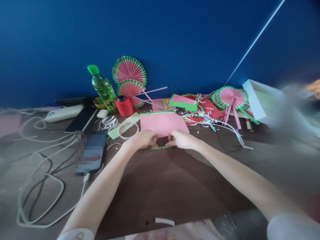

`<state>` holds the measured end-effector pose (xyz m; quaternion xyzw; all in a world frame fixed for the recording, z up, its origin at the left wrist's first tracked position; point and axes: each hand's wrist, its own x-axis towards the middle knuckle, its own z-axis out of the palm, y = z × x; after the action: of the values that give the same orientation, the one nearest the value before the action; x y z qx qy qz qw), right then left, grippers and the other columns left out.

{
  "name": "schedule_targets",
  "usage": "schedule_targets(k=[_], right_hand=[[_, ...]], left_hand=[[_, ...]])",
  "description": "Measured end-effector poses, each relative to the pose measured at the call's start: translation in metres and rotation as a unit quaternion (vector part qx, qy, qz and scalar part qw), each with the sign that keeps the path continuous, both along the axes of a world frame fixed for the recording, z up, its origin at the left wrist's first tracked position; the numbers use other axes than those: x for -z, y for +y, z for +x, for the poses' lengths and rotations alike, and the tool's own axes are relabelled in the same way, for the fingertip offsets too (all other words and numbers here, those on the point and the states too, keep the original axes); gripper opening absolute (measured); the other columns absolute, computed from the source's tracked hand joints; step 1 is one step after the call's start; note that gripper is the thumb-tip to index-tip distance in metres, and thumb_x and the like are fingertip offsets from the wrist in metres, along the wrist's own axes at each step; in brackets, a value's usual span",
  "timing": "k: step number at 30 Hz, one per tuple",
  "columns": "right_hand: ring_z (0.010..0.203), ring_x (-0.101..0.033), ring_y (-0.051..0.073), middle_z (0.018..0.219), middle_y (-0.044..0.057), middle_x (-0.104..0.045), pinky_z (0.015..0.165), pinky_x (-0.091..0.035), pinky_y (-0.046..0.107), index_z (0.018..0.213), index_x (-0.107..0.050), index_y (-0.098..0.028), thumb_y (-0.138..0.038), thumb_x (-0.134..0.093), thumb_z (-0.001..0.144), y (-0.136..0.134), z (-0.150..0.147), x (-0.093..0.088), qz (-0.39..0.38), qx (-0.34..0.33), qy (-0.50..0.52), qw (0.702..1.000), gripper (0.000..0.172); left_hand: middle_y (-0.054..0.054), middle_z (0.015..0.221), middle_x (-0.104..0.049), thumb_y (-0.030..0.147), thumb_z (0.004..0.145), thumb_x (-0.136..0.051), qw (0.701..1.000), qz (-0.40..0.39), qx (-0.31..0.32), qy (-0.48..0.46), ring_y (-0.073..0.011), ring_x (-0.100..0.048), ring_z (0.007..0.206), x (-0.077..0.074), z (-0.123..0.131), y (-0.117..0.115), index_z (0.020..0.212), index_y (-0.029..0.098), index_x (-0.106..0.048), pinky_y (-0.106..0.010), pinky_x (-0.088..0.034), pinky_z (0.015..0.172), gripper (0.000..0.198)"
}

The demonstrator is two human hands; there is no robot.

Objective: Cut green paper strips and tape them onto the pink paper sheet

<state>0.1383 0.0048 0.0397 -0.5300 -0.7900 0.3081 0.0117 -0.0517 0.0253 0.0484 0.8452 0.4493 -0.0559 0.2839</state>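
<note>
A pink paper sheet (162, 122) with a green edge lies flat on the brown table (160, 186). My left hand (144, 139) and my right hand (180, 139) sit side by side on its near edge, fingers curled and pinching that edge. A thin green strip of the sheet shows just below my fingertips. Both forearms reach in from the bottom of the view.
Folded pink-and-green paper fans (129, 70) lean on the blue wall, more fans (231, 97) and paper scraps at right. A green bottle (102, 87), red thread spool (124, 106), tape ring (128, 129), phone (90, 151), white cables (40, 186) and a white box (260, 100) surround the work spot.
</note>
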Motion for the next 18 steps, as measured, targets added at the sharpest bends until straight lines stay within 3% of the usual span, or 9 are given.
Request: schedule_targets(k=[11, 15, 18], right_hand=[[0.05, -0.045, 0.008, 0.056, -0.002, -0.054, 0.051, -0.031, 0.022, 0.065, -0.055, -0.016, -0.036, -0.06, 0.073, -0.004, 0.005, -0.016, -0.009, 0.021, 0.057, 0.998, 0.022], [0.049, -0.046, 0.007, 0.057, -0.003, -0.053, 0.049, -0.033, 0.021, 0.069, -0.057, -0.016, -0.033, -0.059, 0.073, -0.005, 0.007, -0.027, -0.023, 0.042, 0.119, 0.992, 0.018], [0.046, -0.048, 0.007, 0.058, -0.003, -0.053, 0.043, -0.035, 0.02, 0.076, -0.056, -0.015, -0.028, -0.058, 0.073, -0.005, 0.008, -0.037, -0.059, 0.08, 0.232, 0.967, 0.013]], left_hand=[[0.002, 0.061, -0.057, 0.035, 0.067, -0.06, 1.0, -0.011, -0.007, -0.019, -0.012, -0.05, 0.059, 0.001, -0.005, 0.002, 0.065, 0.018, -0.057, -0.022, -0.032, 0.053, 0.017], [0.001, 0.073, -0.063, 0.033, 0.074, -0.051, 0.997, -0.011, -0.029, -0.072, -0.0123, -0.055, 0.068, -0.012, -0.006, -0.002, 0.073, 0.018, -0.061, -0.021, -0.037, 0.06, 0.019], [0.0, 0.081, -0.066, 0.033, 0.079, -0.044, 0.989, -0.048, -0.033, -0.138, -0.0119, -0.058, 0.074, -0.024, -0.004, -0.006, 0.084, 0.017, -0.062, -0.02, -0.041, 0.067, 0.025]])
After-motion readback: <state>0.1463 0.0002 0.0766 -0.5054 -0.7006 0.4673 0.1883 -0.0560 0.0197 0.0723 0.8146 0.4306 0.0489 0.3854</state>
